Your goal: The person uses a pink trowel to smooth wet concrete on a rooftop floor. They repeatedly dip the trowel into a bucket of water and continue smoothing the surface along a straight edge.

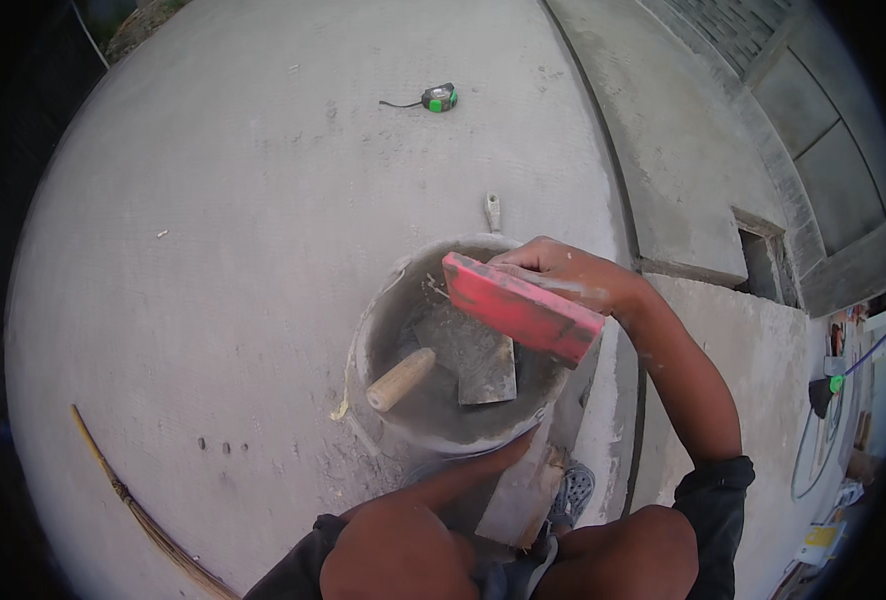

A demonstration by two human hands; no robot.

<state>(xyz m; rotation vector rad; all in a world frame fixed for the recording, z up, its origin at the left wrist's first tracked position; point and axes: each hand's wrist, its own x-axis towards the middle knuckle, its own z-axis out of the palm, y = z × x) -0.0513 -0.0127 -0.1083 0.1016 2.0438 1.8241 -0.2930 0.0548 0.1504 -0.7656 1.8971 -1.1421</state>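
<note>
One right hand (pixel 560 268) is gripping a red float (pixel 518 308) over a bucket (pixel 387 312); left hand is hiding, grip impossible to tell.

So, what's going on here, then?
The person's right hand holds a red float, tilted, over a bucket. A trowel with a wooden handle rests in the bucket, with no hand on it. The left hand is out of sight. On the concrete, a tape measure lies beyond the bucket and a broom off to the left.
</note>
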